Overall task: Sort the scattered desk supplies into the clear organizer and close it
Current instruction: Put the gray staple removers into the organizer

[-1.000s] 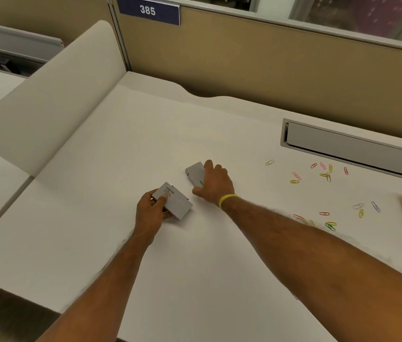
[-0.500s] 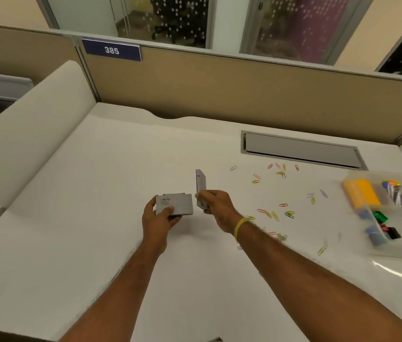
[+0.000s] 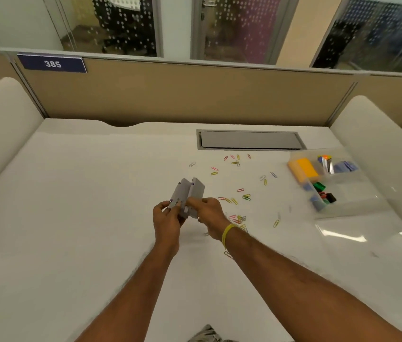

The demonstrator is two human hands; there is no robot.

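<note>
A white desk fills the cubicle, with a grey cable flap set flush into its far edge. Behind it runs a tan partition carrying a blue plate marked 385. Rounded white dividers stand at either side, the left one and the right one. Above the partition, glass panels dotted with white spots look onto another room, where a dark office chair stands blurred. A cream pillar rises between the panes.

A dark blue plate far beyond the left hand reads 385; print on the grey box in its fingers is blurred.
</note>
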